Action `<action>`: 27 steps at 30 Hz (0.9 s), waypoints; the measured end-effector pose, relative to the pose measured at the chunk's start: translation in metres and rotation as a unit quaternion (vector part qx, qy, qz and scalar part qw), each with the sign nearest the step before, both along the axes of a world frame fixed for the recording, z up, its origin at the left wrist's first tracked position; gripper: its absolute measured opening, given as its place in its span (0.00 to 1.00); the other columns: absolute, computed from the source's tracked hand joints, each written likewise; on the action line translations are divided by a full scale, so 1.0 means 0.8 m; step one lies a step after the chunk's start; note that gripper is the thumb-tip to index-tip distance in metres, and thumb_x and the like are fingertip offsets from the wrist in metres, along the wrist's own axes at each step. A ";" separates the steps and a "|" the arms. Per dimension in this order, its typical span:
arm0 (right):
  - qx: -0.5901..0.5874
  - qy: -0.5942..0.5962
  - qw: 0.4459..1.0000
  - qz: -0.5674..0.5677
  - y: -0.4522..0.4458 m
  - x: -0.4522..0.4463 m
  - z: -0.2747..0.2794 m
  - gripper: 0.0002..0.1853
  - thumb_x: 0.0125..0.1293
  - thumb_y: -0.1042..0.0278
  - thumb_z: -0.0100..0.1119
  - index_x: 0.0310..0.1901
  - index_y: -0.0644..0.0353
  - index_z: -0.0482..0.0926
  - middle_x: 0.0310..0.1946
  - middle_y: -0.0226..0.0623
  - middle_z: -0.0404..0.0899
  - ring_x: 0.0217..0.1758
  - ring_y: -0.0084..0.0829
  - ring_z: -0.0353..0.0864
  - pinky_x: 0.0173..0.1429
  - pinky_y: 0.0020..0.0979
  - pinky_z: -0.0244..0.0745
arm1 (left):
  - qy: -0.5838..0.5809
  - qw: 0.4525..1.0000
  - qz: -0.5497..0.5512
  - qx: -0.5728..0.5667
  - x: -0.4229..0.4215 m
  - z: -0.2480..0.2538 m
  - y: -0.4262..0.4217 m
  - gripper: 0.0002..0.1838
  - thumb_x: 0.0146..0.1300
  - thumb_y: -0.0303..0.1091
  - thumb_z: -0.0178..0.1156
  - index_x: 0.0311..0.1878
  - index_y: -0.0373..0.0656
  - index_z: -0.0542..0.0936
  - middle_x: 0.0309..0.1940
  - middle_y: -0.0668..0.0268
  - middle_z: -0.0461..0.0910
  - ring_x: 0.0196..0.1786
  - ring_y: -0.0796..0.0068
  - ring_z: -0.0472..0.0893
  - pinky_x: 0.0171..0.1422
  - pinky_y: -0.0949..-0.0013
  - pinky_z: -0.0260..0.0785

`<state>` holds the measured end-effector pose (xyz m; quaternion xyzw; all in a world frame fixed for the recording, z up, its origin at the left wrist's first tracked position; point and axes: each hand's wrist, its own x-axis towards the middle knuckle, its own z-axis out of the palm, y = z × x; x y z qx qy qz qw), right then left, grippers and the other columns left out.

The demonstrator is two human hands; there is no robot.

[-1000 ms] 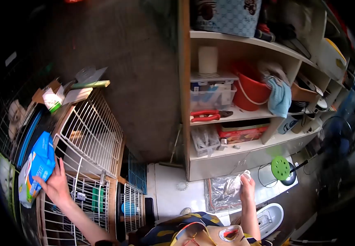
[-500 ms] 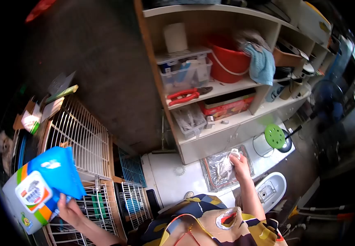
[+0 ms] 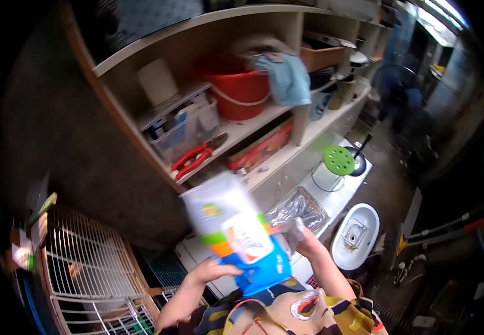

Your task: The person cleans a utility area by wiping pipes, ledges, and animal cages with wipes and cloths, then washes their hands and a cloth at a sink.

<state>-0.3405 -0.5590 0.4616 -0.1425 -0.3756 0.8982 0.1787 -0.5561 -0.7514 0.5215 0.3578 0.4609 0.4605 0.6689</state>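
Note:
In front of my chest, a large blue and white pack of wet wipes [image 3: 261,271] with green and orange bands is tilted and blurred by motion. My left hand [image 3: 211,271] grips its left side, thumb lying over the front. A crumpled, greyish-white wipe [image 3: 293,231] is pinched in my right hand [image 3: 309,244], close to the right edge of the pack. Whether that hand also touches the pack, I cannot tell. Behind them, a flat tray wrapped in clear plastic [image 3: 303,212] lies on the white surface.
White shelving holds a red bucket [image 3: 236,92] with a blue cloth [image 3: 288,81], a clear plastic box [image 3: 183,131] and red-handled pliers [image 3: 194,159]. Right of me are a green perforated lid [image 3: 338,160] and a white basin [image 3: 355,237]. Wire racks [image 3: 85,254] stand left.
My left hand has brought the wipes pack from the far left to the middle, turning it over. My right hand has drawn back from the plastic-wrapped tray, keeping the wipe. The view has swung right.

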 end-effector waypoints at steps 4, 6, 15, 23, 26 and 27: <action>0.119 -0.057 0.991 -0.031 -0.014 0.014 0.020 0.26 0.59 0.55 0.60 0.50 0.71 0.75 0.46 0.41 0.79 0.46 0.30 0.79 0.51 0.29 0.73 | -0.002 0.980 -0.195 0.033 0.000 -0.022 0.067 0.17 0.57 0.29 0.62 0.50 0.37 0.77 0.42 0.64 0.82 0.45 0.73 0.79 0.53 0.71 0.70; 0.063 -0.113 0.989 -0.070 -0.016 0.018 0.025 0.26 0.54 0.62 0.64 0.50 0.72 0.75 0.45 0.40 0.79 0.44 0.28 0.79 0.49 0.27 0.73 | 0.120 0.971 -0.171 0.117 0.006 0.001 0.077 0.21 0.57 0.36 0.65 0.51 0.36 0.76 0.45 0.62 0.80 0.47 0.70 0.78 0.54 0.69 0.69; 0.027 -0.136 0.971 -0.194 0.002 0.005 0.032 0.22 0.56 0.66 0.62 0.50 0.72 0.74 0.42 0.42 0.80 0.39 0.29 0.82 0.43 0.27 0.78 | 0.766 0.549 0.237 0.236 -0.140 0.069 0.161 0.33 0.44 0.37 0.69 0.55 0.36 0.72 0.47 0.59 0.73 0.52 0.59 0.70 0.53 0.61 0.66; -0.012 -0.128 0.980 -0.155 -0.023 -0.065 -0.014 0.13 0.58 0.68 0.59 0.41 0.68 0.78 0.33 0.33 0.80 0.31 0.23 0.79 0.36 0.24 0.75 | 0.829 0.474 0.244 0.168 -0.174 0.045 0.216 0.32 0.42 0.28 0.67 0.54 0.35 0.71 0.44 0.57 0.70 0.49 0.57 0.69 0.53 0.59 0.65; 0.037 -0.169 0.982 -0.082 -0.013 -0.036 -0.039 0.13 0.59 0.67 0.59 0.41 0.67 0.77 0.32 0.34 0.80 0.30 0.23 0.79 0.34 0.24 0.74 | 0.811 0.509 0.235 0.169 -0.162 0.042 0.207 0.27 0.44 0.26 0.64 0.52 0.34 0.72 0.43 0.55 0.70 0.48 0.55 0.69 0.50 0.58 0.67; 0.047 -0.208 0.970 -0.118 -0.020 -0.036 -0.029 0.11 0.60 0.67 0.57 0.40 0.66 0.77 0.32 0.34 0.80 0.31 0.23 0.79 0.36 0.24 0.74 | 0.806 0.515 0.236 0.170 -0.164 0.046 0.207 0.25 0.45 0.25 0.62 0.51 0.33 0.72 0.43 0.55 0.71 0.48 0.54 0.69 0.49 0.57 0.67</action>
